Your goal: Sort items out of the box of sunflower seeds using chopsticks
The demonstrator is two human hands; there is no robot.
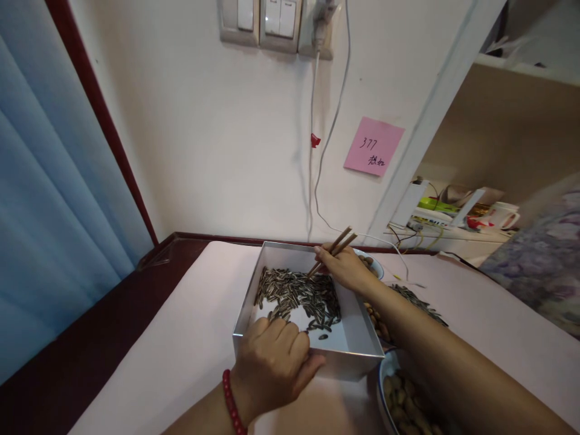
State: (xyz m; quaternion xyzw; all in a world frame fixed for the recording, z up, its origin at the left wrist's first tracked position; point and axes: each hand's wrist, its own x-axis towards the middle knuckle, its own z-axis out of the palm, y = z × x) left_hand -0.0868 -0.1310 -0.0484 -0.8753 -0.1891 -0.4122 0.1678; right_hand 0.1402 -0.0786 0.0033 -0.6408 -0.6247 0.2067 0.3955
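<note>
A white square box [357, 341] sits on the pale tabletop and holds a heap of striped sunflower seeds [303, 296]. My left hand [274, 362], with a red bead bracelet on its wrist, grips the box's near rim, fingers curled over the edge. My right hand [344, 266] is closed on a pair of brown chopsticks [333, 251], whose tips point down into the seeds at the far side of the box.
Bowls of peanuts [405, 405] stand right of the box, with loose seeds [419, 302] on the table beyond. A pink note [374, 146], switches and hanging cables are on the wall. Blue curtain at left; cluttered shelf and flowered cloth [544, 266] at right.
</note>
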